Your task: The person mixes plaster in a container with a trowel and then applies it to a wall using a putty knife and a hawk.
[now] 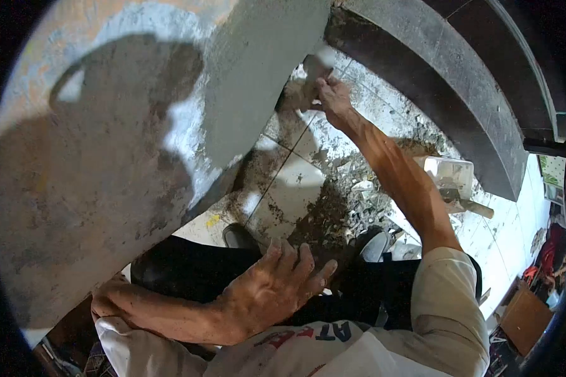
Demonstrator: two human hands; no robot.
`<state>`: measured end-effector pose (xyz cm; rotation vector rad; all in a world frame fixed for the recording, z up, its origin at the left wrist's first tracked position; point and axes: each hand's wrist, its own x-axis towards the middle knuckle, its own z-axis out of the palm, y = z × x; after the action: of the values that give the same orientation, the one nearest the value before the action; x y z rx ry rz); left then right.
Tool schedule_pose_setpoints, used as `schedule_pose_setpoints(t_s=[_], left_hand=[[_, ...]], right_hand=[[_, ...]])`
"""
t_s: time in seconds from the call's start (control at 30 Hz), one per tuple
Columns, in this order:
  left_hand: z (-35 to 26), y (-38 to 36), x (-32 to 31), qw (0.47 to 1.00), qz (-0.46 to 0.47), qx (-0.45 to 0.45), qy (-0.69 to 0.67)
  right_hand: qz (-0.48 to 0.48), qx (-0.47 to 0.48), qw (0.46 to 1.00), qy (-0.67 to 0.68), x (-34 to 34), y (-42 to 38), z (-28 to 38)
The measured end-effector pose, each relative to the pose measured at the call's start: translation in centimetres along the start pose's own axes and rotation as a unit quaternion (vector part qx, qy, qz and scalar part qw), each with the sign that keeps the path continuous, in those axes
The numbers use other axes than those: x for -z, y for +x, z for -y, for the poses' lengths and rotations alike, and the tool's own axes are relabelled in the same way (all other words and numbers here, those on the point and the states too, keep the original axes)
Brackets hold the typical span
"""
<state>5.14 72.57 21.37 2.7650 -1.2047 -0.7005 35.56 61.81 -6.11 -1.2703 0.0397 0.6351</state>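
My right hand (334, 100) reaches far forward, low by the wall's base, its fingers closed on a flat grey blade-like piece (317, 68). Blur and shadow hide whether that piece has a handle. Just left of it rises the wall, with a smooth coat of wet-looking grey plaster (251, 75). My left hand (273, 289) hovers in front of my body with its fingers loosely bent and apart, holding nothing. White floor tiles (295, 179) smeared with grey dirt lie below the right hand.
Curved dark steps (434, 94) border the right side. Broken rubble (358, 207) is heaped between my shoes. A white plastic container (449, 176) stands right of my forearm, beside a wooden-handled tool (478, 207). A cardboard box (525, 317) and clutter lie at lower right.
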Motion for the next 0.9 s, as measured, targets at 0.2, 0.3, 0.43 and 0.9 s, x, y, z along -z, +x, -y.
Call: schedule_pose_setpoints(t_s=[0.2,0.3,0.43,0.9], left_hand=[[0.1,-0.2,0.1,0.999,0.04,-0.006,0.023],[-0.1,0.0,0.1,0.999,0.022,-0.004,0.024],[-0.1,-0.3,-0.3,1.0,0.021,-0.007,0.006],[-1.3,-0.3,-1.6,0.994,-0.006,-0.001,0.106]], right_hand=[[-0.01,0.011,0.999,0.047,-2.2,0.1,0.9],[0.016,0.026,0.998,0.057,-2.4,-0.3,0.9],[0.02,0.045,0.996,0.068,-3.4,-1.0,1.7],[0.06,0.109,0.992,0.01,-6.5,-5.8,8.1]])
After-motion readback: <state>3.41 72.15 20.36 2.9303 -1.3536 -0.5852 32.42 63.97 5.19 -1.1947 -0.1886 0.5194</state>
